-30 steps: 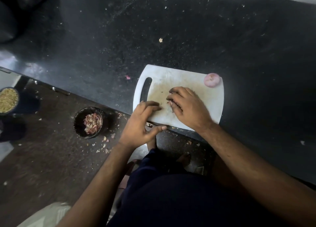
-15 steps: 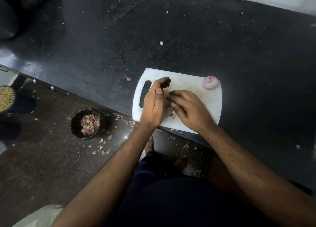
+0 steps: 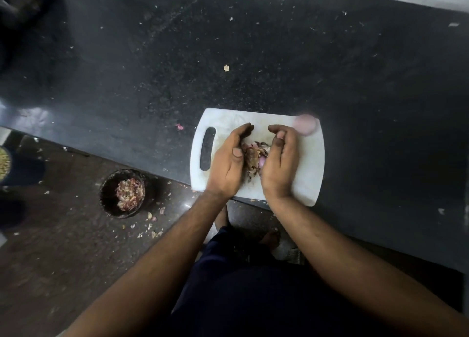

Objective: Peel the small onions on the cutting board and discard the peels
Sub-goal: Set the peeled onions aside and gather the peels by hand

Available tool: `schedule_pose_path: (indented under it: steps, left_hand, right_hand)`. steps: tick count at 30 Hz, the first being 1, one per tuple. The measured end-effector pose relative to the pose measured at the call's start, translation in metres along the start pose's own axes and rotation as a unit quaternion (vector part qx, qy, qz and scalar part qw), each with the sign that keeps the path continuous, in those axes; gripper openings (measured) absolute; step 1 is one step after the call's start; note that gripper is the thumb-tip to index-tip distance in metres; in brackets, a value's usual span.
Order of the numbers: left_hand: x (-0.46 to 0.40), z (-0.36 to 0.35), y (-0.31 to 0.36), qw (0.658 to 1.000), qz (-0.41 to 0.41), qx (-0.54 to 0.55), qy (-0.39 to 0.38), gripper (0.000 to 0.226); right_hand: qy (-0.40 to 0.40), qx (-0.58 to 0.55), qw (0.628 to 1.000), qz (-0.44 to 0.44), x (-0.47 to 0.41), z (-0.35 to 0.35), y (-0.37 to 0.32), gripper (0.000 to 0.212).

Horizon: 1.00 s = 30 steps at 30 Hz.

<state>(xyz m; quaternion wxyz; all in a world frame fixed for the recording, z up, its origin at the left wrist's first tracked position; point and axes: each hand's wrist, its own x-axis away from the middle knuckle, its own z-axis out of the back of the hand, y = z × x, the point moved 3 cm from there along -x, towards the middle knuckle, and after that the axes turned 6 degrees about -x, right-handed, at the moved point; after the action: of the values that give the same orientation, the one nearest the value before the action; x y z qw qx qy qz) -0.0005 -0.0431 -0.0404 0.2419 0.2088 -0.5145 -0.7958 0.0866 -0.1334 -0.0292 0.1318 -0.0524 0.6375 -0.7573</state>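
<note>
My cupped left hand (image 3: 227,165) and right hand (image 3: 279,164) loosely scoop papery brown-purple onion peels (image 3: 255,156); flakes may spill between them onto the dark bench (image 3: 253,57)

The cutting board (image 3: 308,174) lies on the counter (image 3: 253,57) at its near edge, handle slot to the left. Over the board's middle, the left hand (image 3: 229,161) and right hand (image 3: 280,163) stand side by side with a heap of onion peels (image 3: 253,156) between them. An onion (image 3: 305,124) sits at the board's far right corner. Below the counter, to the left, a bowl (image 3: 106,197) on the floor (image 3: 50,248) holds peels.
</note>
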Motion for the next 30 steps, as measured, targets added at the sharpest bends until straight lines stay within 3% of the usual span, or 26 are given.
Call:
schedule_pose_path:
  steps: [7, 11, 15, 19, 22, 30]
  left_hand:
    - [-0.002, 0.003, 0.0, 1.0, -0.009, 0.01, 0.018, 0.103]
    - [-0.002, 0.004, -0.001, 0.999, 0.008, 0.029, 0.02, 0.103]
    - [-0.003, 0.003, -0.005, 0.998, 0.008, 0.05, 0.024, 0.103]
    - [-0.003, 0.001, -0.016, 0.996, 0.034, 0.077, 0.015, 0.105]
    - [-0.003, 0.001, -0.017, 0.992, 0.044, 0.113, 0.028, 0.111]
    - [-0.003, 0.01, -0.019, 0.983, 0.031, 0.134, 0.122, 0.108]
  right_hand:
    - [-0.02, -0.035, 0.999, -0.019, -0.001, -0.037, -0.011, 0.029]
    - [-0.023, -0.102, 0.994, -0.043, -0.013, -0.015, -0.006, 0.032]
    - [-0.098, 0.061, 0.992, 0.048, -0.023, 0.014, 0.001, 0.027]
    - [-0.26, 0.127, 0.95, 0.119, -0.012, -0.01, 0.0, 0.038]
    - [-0.36, 0.191, 0.896, 0.176, -0.001, -0.024, -0.005, 0.042]
    - [-0.484, 0.229, 0.802, 0.264, 0.003, -0.023, 0.0, 0.043]
